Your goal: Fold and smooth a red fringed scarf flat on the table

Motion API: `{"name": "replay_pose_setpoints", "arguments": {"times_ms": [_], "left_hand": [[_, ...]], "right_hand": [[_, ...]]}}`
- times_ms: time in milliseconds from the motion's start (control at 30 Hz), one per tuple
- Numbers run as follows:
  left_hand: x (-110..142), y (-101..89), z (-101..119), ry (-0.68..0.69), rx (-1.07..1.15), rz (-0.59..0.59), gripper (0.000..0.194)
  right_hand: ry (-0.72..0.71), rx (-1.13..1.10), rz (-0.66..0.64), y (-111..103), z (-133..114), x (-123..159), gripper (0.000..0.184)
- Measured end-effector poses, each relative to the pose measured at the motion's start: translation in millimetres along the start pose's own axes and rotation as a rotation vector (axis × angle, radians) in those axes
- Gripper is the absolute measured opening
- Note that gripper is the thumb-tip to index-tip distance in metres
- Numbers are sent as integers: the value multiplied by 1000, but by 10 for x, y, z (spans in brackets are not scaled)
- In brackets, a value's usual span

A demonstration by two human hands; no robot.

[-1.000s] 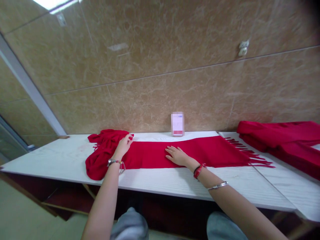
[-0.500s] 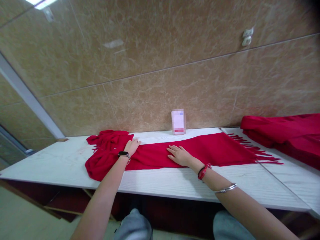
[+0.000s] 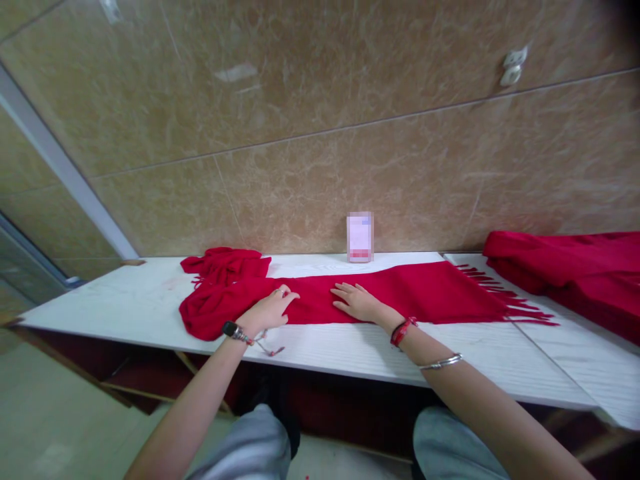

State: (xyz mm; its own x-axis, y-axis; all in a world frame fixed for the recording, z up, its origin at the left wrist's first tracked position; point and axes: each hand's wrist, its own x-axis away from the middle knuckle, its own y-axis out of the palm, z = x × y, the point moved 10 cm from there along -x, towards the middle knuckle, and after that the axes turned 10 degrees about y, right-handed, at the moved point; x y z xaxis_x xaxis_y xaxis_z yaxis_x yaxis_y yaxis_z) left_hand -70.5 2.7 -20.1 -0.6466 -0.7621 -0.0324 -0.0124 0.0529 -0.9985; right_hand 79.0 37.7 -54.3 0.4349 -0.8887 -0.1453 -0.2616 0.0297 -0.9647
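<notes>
A long red fringed scarf (image 3: 425, 297) lies stretched along the white table (image 3: 350, 350). Its left end is bunched in a heap (image 3: 220, 287), and its fringe points right. My left hand (image 3: 270, 310) rests on the scarf near the bunched part, fingers bent and pressed on the cloth's near edge. Just to its right, my right hand (image 3: 357, 303) lies flat on the middle of the scarf with fingers stretched out. Both wrists wear bracelets.
A small blurred card (image 3: 360, 237) stands against the marble wall behind the scarf. More red cloth (image 3: 570, 270) is piled on the adjoining table at the right. A dark shelf runs under the table. My knees show below its front edge.
My left hand has slid right and toward the near edge of the scarf, away from the bunched heap. My right hand has stayed flat on the middle. The view shifted slightly.
</notes>
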Motion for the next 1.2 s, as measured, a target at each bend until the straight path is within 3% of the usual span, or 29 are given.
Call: {"name": "replay_pose_setpoints", "arguments": {"times_ms": [67,133,233,400,567,833,1000,1200], "left_hand": [[73,-21,-99,-25,-33,-55,56],[93,-43,-177,-44,-81,-59,45],[52,-49,-226,-52,-146,-1,32],[23,-89,-237,-55,-148,111,36],[74,-18,-55,106,-77,27,32],[148,-2,-135,117,-55,25,46],[278,-26,-186,75,9,-64,56],[429,71,-225,-71,30,-213,60]], "right_hand": [[3,-4,-4,-2,3,0,50],[5,-8,-4,-7,1,2,50],[3,-11,3,-14,-2,4,50],[1,-7,-3,4,6,-6,50],[-4,-2,19,-4,9,-9,49],[-13,-9,27,5,16,-15,49],[0,-12,5,23,31,-25,49],[8,-15,7,1,19,-2,49]]}}
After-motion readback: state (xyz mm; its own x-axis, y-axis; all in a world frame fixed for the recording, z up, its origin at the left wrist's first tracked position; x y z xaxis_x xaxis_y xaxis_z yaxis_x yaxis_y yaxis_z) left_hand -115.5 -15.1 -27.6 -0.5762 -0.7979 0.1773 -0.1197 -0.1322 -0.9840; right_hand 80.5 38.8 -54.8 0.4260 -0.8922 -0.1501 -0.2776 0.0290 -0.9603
